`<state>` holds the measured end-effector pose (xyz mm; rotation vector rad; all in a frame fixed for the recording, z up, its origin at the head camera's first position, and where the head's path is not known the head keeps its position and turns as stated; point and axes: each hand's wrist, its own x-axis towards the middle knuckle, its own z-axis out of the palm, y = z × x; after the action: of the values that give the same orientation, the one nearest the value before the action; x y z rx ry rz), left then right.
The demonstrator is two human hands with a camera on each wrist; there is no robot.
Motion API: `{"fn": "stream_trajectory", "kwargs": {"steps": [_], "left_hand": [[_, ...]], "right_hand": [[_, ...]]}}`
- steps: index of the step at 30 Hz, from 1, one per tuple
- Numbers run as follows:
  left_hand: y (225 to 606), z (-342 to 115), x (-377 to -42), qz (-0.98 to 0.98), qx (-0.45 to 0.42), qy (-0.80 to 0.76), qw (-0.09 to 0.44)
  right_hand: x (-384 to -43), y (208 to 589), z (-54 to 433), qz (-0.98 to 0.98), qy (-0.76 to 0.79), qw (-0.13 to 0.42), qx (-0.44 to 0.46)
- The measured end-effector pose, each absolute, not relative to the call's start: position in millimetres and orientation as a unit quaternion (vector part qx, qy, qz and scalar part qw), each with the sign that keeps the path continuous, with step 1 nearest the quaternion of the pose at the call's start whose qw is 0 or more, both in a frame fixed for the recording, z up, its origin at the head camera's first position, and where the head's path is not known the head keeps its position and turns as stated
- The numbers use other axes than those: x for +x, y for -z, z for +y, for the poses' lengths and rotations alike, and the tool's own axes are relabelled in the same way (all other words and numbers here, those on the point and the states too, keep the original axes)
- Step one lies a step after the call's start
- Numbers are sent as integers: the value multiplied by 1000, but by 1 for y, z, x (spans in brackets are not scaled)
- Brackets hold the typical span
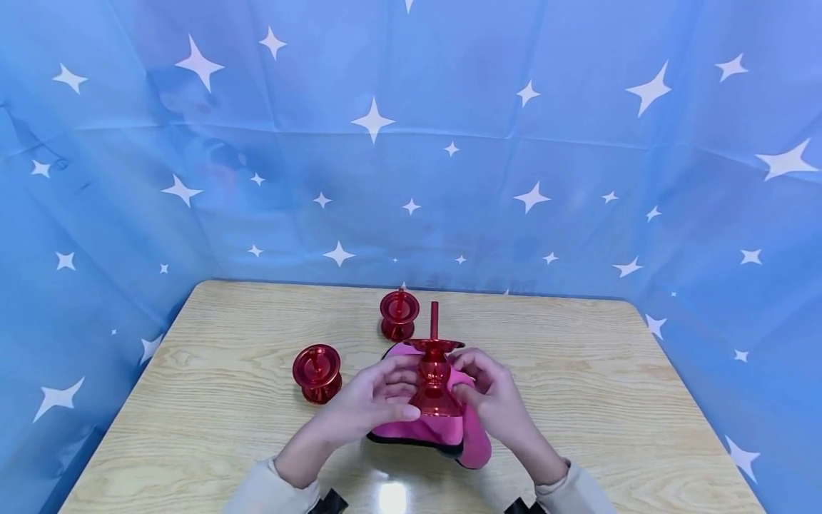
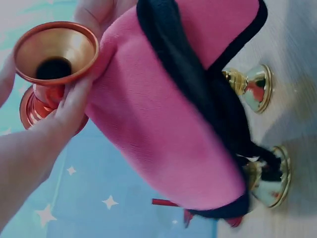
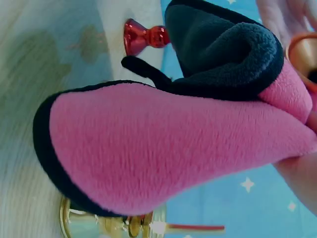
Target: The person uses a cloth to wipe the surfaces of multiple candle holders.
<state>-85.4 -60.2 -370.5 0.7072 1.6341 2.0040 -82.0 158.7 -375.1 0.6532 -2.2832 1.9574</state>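
A shiny red candle holder [image 1: 434, 382], with a wide dish and a thin upright stem on top, is held upright in front of me. My left hand [image 1: 362, 403] grips it from the left, thumb near its flared base. The hollow underside of that base [image 2: 81, 52] shows in the left wrist view. Bunched behind and below it hangs a pink cloth [image 1: 417, 430] with black edging and a dark reverse side. My right hand [image 1: 501, 403] pinches the cloth close to the holder's right side; some fingertips are hidden by the folds.
Two more red candle holders stand on the light wooden table [image 1: 597, 400]: one [image 1: 317, 375] left of my left hand, another [image 1: 399, 314] behind the cloth. Gold-looking bases [image 2: 260, 91] appear beyond the cloth in the left wrist view. A blue star-patterned curtain [image 1: 449, 214] surrounds the table.
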Motion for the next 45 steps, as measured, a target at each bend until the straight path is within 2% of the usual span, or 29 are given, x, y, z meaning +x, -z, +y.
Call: {"fn": "stream_trajectory", "kwargs": {"steps": [3, 9, 14, 16, 21, 24, 29, 36, 39, 42, 45], "left_hand": [[369, -58, -85, 616, 259, -713, 213], [372, -54, -83, 716, 213, -647, 151], [376, -56, -83, 711, 207, -654, 156], [376, -59, -83, 677, 219, -681, 172], [374, -62, -84, 582, 279, -733, 217], [372, -61, -83, 564, 292, -737, 233], [371, -55, -79, 616, 241, -718, 218], [371, -46, -74, 781, 196, -587, 85], [370, -46, -74, 816, 187, -544, 56], [369, -49, -75, 789, 182, -581, 80], [369, -54, -77, 710, 190, -664, 140]], "right_hand": [[-81, 375, 158, -749, -629, 44, 205], [-78, 368, 154, -752, -590, 134, 261], [-78, 364, 152, -770, -510, 196, 329], [-78, 364, 153, -768, -521, 183, 324], [-80, 365, 160, -749, -600, 107, 261], [-80, 366, 162, -748, -612, 91, 242], [-80, 370, 159, -741, -610, 107, 260], [-78, 371, 151, -755, -566, 165, 286], [-76, 370, 148, -763, -532, 199, 309], [-76, 369, 148, -753, -542, 195, 316], [-77, 370, 151, -743, -584, 154, 289]]}}
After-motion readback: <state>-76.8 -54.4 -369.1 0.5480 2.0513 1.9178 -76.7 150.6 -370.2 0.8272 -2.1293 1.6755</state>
